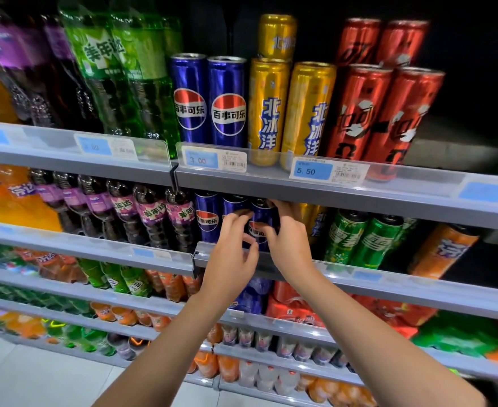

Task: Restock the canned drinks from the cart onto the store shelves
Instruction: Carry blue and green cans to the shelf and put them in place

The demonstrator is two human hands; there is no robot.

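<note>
Both hands reach into the second shelf [418, 284] from the top. My right hand [289, 242] wraps around a blue cola can [261, 218] standing upright there, the third in a row of blue cans [207, 220]. My left hand [231, 254] is beside it on the left, fingertips touching the can's side and the neighbouring can [233, 204]. The can's lower part is hidden by my hands. No cart is in view.
The top shelf [359, 195] overhangs just above the hands, holding blue, yellow [267, 110] and red cans [356, 113]. Green cans [346, 239] and yellow cans stand right of the hands, purple bottles [151, 212] to the left. Lower shelves hold bottles and packs.
</note>
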